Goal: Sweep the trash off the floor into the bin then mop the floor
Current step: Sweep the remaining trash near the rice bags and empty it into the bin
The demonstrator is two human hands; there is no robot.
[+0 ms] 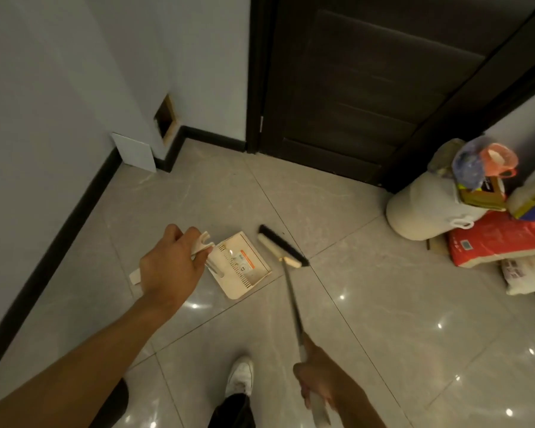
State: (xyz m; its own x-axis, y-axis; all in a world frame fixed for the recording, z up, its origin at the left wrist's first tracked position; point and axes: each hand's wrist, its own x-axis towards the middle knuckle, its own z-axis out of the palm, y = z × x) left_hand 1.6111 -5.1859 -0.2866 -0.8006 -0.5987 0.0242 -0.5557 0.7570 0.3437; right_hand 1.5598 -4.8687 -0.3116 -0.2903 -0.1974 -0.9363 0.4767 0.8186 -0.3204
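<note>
A cream dustpan (244,267) sits on the grey tiled floor (383,304) with its mouth facing right. My left hand (170,264) grips the top of its upright handle (203,242). Just right of the pan lies the broom head (283,247), cream with black bristles, resting on the floor. Its thin metal pole (292,301) runs down to my right hand (318,375), which grips the pale handle end. A small pale scrap (134,276) lies on the floor left of my left hand, partly hidden by it.
A dark door (368,88) stands ahead, with white walls and black skirting (74,217) on the left. A white plastic drum (426,205), bags and a red sack (501,239) crowd the right corner. My white shoe (240,376) stands below the pan.
</note>
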